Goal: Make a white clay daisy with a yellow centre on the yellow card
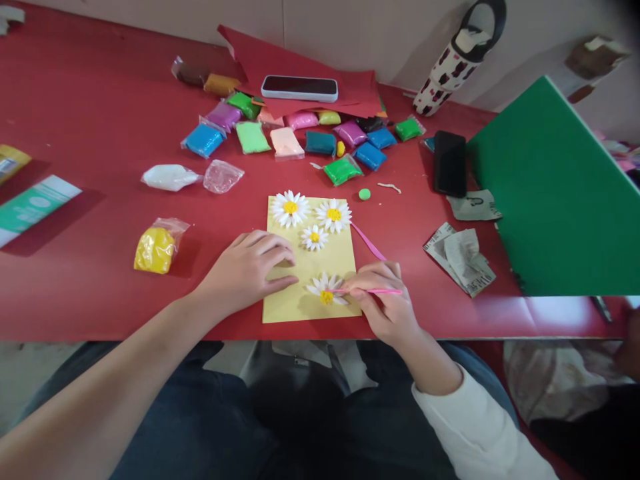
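My right hand (385, 300) pinches a thin pink modelling tool (383, 291). Its tip meets the yellow centre of the lowest white clay daisy (326, 297). That flower lies on a pale yellow card (320, 264). Three more daisies sit at the card's top: one at the left (290, 208), one at the right (334, 214) and a smaller one (314, 237) below them. My left hand (255, 267) rests on the card's left edge, holding nothing, fingers loosely bent and apart. A second pink tool (369, 241) lies beside the card, partly behind my right hand.
Several clay packets (253, 137) lie across the back, near a phone (300, 88) on red paper. A yellow clay bag (155, 249) and white clay bag (170, 177) are left. Rightward are a black phone (450, 163), paper scraps (465, 260), a green board (560, 200) and a tumbler (447, 73).
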